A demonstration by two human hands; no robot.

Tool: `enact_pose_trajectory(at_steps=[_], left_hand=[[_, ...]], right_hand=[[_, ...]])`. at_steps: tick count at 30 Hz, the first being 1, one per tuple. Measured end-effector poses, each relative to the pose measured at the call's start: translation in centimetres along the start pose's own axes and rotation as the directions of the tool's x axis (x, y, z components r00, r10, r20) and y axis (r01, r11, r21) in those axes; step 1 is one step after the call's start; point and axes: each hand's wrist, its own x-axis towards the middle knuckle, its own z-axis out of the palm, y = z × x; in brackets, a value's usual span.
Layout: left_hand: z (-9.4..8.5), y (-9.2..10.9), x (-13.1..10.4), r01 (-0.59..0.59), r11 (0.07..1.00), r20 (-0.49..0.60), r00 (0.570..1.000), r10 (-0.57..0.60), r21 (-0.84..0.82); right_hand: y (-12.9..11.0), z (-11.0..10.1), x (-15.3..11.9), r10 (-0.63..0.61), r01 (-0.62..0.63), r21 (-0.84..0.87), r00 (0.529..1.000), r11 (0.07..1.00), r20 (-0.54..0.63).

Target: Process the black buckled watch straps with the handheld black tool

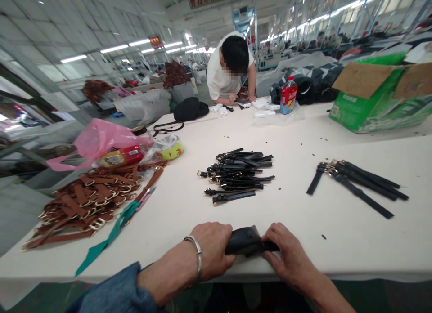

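Note:
My left hand (213, 249), with a silver bangle at the wrist, is closed round one end of a wide black leather piece (245, 242) near the table's front edge. The fingers of my right hand (285, 250) pinch a narrower dark part at its right end. Beyond my hands lies a pile of black straps with gold-coloured buckles (236, 173). Several more black buckled straps (362, 182) are fanned out on the right. Brown straps with metal rings and buckles (87, 198) are heaped at the left, beside a teal cloth strip (111, 236).
A pink bag (101, 140), a red-and-yellow packet (121, 156) and a yellow-green item in clear plastic (170, 151) lie at the left. A red-labelled bottle (289, 96) stands at the back; a green box (371, 99) sits back right. A person in white (226, 74) leans over the far edge.

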Motion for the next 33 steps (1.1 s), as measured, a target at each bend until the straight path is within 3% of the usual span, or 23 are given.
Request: enact_pose_trajectory(at_steps=[5,9,12,22,29,33], left_hand=[[0.5,-1.8,-1.0,0.051,0.999,-0.017,0.999,-0.051,0.008],[0.2,-2.9,-2.5,0.095,0.995,0.029,0.995,-0.096,0.02],[0.0,-2.5,-2.6,0.118,0.993,0.019,0.993,-0.118,0.012],[-0.2,-0.5,0.6,-0.003,1.0,0.022,1.0,0.003,-0.015],[1.0,-2.6,-2.1,0.068,0.998,-0.004,0.998,-0.068,0.016],[1.0,-2.0,-2.0,0.069,0.997,-0.012,0.998,-0.068,0.028]], right_hand=[[0.1,-0.1,0.0,-0.013,0.013,0.027,1.0,1.0,-0.003],[0.2,0.0,0.1,-0.009,0.01,0.042,1.0,0.999,-0.003],[0.1,-0.1,0.1,-0.005,0.005,0.044,1.0,0.999,0.001],[0.1,0.0,0.0,-0.003,0.003,0.014,1.0,1.0,-0.018],[-0.1,0.0,0.0,-0.01,0.011,0.011,1.0,1.0,-0.019],[-0.1,0.1,0.0,-0.011,0.011,0.004,1.0,1.0,-0.007]])
